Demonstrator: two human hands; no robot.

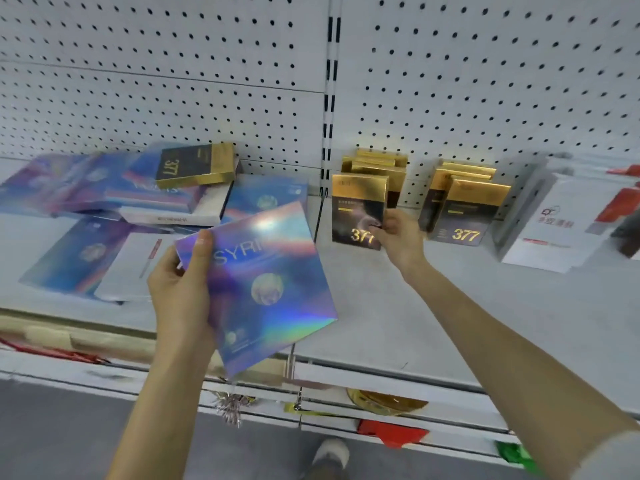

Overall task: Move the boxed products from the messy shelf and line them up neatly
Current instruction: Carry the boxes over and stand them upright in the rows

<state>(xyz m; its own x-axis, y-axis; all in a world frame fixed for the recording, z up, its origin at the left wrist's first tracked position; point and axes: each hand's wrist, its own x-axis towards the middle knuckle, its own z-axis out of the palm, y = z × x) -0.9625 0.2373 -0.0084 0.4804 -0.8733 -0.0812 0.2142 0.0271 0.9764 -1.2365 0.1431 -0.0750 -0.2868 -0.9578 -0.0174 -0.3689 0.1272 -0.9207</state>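
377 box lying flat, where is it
Head view, left shelf: the 377 box lies on top of the messy holographic boxes, near the pegboard.

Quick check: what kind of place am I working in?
Probably a shop aisle: a white pegboard back wall and a display shelf stocked with packaged goods like the gold 377 boxes.

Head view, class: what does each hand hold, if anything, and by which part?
Left hand grips the holographic box by its left edge, thumb on the front. Right hand pinches the leftmost standing 377 box at its lower right edge.
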